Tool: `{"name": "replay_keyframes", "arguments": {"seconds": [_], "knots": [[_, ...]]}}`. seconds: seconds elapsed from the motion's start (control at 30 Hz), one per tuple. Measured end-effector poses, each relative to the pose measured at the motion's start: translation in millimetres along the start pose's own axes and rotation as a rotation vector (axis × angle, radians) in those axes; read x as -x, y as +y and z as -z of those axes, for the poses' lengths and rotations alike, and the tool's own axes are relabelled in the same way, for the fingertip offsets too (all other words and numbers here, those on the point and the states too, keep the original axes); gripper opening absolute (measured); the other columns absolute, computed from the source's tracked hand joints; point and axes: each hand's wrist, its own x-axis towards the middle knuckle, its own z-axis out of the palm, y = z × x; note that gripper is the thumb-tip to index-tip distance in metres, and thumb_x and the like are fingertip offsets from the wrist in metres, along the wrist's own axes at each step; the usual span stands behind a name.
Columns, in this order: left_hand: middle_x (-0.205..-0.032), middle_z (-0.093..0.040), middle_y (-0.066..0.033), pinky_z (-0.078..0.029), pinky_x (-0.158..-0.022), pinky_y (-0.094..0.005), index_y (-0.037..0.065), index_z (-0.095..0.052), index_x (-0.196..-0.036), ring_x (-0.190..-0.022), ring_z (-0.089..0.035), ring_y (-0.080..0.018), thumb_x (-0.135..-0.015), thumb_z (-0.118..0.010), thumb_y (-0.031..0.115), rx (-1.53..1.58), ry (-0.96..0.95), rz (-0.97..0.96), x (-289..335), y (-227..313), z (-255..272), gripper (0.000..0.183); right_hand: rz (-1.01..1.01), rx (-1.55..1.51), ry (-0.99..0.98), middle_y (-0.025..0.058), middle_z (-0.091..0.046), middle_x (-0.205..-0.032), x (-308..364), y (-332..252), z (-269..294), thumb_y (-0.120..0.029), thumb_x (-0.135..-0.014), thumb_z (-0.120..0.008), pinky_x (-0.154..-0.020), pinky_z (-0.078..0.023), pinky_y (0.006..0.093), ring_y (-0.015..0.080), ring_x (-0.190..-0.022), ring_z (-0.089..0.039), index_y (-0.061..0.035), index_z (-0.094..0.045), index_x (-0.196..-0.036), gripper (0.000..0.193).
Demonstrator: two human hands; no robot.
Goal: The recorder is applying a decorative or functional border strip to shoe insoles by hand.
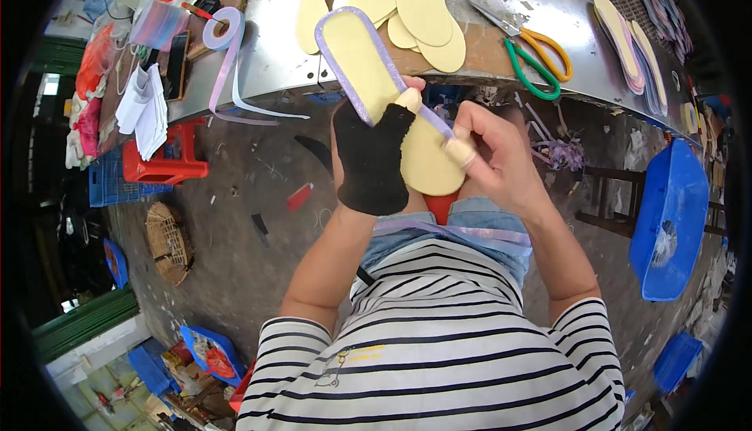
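Both hands are up in front of the chest, right at the near edge of the metal-topped bench [298, 63], and there is open air below them down to the lap. The left hand [372, 157], in a black fingerless glove, grips the pale yellow insole [392, 110] from its left side, thumb tip pressed on the purple edging strip [384, 59] that runs round the insole's rim. The right hand [489, 153] is bare and closed in a pinch, fingertips clamping the same strip against the insole's right edge. The insole is held in the air between the two hands, its upper end overlapping the bench edge in this view; whether it touches the metal I cannot tell. Its long axis runs on a slant, the banded end pointing up and to the left toward the bench, the plain rounded end pointing down and to the right toward the lap. A loose length of purple tape lies across the denim on the knees. On the bench, a heap of bare yellow insoles [415, 0] sits just beyond the hands, scissors with orange and green handles [533, 51] lie to the right, and a roll of purple tape [223, 28] trails off the left side. The floor is rough grey concrete with scraps; a red stool [164, 161] stands left, a woven basket [168, 243] lower left, and a blue plastic bin [674, 220] right.
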Motion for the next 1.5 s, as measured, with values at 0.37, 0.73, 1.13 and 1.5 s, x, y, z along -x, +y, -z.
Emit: {"name": "replay_keyframes", "arguments": {"seconds": [0.37, 0.73, 1.13, 1.5], "knots": [[-0.078, -0.060, -0.0008, -0.043, -0.062, -0.0235, 0.001, -0.063, -0.090, -0.070, -0.054, -0.0081, -0.084, -0.063, 0.013, 0.033, 0.018, -0.004, -4, -6, -8, 0.014, -0.115, 0.005, 0.055, -0.0010, -0.040, -0.064, -6, -15, -3, -0.012, -0.080, -0.065, -0.052, -0.032, 0.0218, 0.0057, -0.058, -0.036, -0.0029, -0.045, -0.076, 0.022], [-0.081, -0.063, -0.0026, -0.046, -0.060, -0.0248, 0.001, -0.062, -0.096, -0.071, -0.057, -0.0082, -0.082, -0.064, 0.013, -0.049, -0.173, 0.148, 0, -20, 6, 0.019, -0.148, -0.024, -0.089, 0.0011, -0.044, -0.066, 7, -1, 10, -0.010, -0.075, -0.068, -0.052, -0.033, 0.0237, 0.0075, -0.058, -0.039, -0.0031, -0.048, -0.074, 0.022], [-0.080, -0.063, -0.0050, -0.047, -0.066, -0.0283, 0.001, -0.058, -0.101, -0.073, -0.057, -0.0123, -0.086, -0.055, 0.013, -0.232, -0.380, -0.209, -21, 6, -1, 0.019, -0.003, -0.026, 0.131, -0.0056, -0.042, -0.061, -34, -23, 30, -0.014, -0.085, -0.060, -0.051, -0.030, 0.0191, 0.0020, -0.059, -0.036, -0.0010, -0.051, -0.071, 0.022], [-0.078, -0.061, -0.0034, -0.045, -0.065, -0.0257, 0.000, -0.061, -0.095, -0.071, -0.054, -0.0081, -0.085, -0.058, 0.013, -0.333, -0.284, -0.159, -27, 3, -9, 0.017, -0.109, -0.116, -0.026, -0.0071, -0.044, -0.067, -19, -8, 15, -0.011, -0.083, -0.062, -0.051, -0.032, 0.0188, 0.0017, -0.060, -0.036, -0.0022, -0.050, -0.079, 0.015]]}}
